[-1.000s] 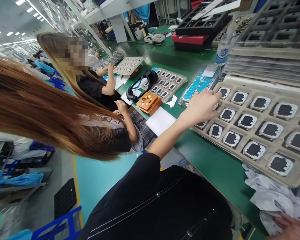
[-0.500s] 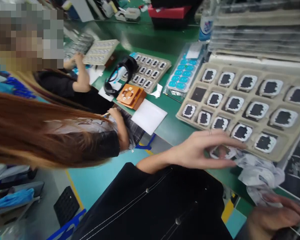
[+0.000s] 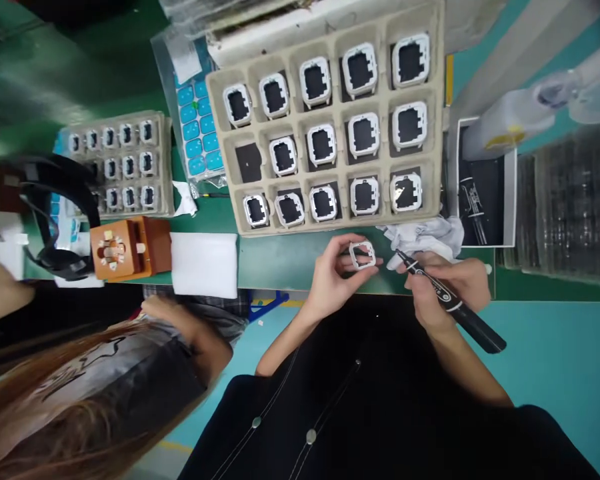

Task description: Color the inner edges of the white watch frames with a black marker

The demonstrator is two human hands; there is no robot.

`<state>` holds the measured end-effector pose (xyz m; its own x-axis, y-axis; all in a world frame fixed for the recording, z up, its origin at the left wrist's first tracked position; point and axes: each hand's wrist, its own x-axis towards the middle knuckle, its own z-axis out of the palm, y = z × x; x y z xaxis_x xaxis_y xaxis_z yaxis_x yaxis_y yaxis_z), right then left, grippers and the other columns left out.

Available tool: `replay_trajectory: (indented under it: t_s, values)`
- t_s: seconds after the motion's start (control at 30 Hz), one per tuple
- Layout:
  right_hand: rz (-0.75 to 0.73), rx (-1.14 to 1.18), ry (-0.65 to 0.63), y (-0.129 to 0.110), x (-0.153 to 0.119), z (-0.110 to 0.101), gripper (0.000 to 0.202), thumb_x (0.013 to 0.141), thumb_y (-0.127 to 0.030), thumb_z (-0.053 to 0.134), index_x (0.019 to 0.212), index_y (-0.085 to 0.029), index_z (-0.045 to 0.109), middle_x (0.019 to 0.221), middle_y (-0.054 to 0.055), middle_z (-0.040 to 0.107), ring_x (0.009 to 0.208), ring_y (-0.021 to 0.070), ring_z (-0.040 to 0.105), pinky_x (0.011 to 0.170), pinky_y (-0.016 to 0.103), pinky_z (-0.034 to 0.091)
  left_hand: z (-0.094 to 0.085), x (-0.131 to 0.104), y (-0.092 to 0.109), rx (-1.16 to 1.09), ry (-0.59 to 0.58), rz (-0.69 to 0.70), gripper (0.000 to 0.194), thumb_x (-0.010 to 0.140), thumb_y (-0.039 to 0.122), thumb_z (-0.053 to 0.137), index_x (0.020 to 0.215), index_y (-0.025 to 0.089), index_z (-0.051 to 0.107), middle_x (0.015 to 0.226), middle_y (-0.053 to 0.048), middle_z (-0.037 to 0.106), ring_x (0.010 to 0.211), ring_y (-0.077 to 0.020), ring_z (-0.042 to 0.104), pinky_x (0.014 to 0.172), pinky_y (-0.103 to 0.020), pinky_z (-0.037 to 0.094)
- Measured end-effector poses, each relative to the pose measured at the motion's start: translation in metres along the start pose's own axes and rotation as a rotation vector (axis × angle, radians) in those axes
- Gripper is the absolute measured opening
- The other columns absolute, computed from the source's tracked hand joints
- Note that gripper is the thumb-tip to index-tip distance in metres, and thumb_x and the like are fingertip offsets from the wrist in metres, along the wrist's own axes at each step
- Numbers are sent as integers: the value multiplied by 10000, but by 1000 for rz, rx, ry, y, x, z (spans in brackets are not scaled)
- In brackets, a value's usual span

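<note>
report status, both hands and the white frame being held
Left hand holding white frame. Right hand gripping black pen-like tool, aimed toward frame, not touching. Crumpled white cloth near tool's tip.

A loose black cloth top (image 3: 380,407) fills the view at six o'clock, its fabric matte and dark. Thin, pale double lines of stitching (image 3: 330,408) slant across it toward six and seven o'clock. Set along them are round, silver-grey metal snaps — one at six (image 3: 311,437), another between six and seven (image 3: 257,423), one that looks smaller at five (image 3: 358,362). The left hand (image 3: 333,280), right hand (image 3: 427,307) and both forearms (image 3: 285,340) are bare.
</note>
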<state>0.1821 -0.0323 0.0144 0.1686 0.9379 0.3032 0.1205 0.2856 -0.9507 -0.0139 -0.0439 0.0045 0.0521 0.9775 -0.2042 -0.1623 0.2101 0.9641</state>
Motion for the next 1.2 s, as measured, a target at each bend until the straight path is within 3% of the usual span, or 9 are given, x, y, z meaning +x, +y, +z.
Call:
replay_trajectory:
  t_s: [0.1,0.27,0.7,1.2]
  values:
    - [-38,20,-44,-7,2,5,209,1044,-317,869,1137,-297,683,829,-25,787,789,252,866,796,446,780,-1,5,0,68,-4,29,619,956,542,1005,1390,265,661,1260,-75,810,1156,-290,916,1047,-410,776]
    - [-26,52,-152,2,2,13,233,1029,-328,898,1076,-293,672,893,-25,758,907,248,888,976,519,817,-2,5,-5,132,21,93,531,1020,469,950,1422,262,670,1333,-95,844,1144,-247,911,1057,-379,765]
    - [-141,-120,-141,0,4,19,207,992,-133,865,1047,-262,713,931,9,864,1007,304,943,882,425,823,-1,2,-6,293,47,185,341,1086,306,864,1388,255,714,1284,-60,882,1122,-202,897,1061,-328,735]
    - [-180,-124,-123,1,4,23,259,965,-104,877,1084,-284,734,971,11,891,999,316,944,874,428,834,0,0,-7,363,75,252,333,1076,215,857,1380,253,727,1265,-56,890,1119,-194,899,1030,-292,735]
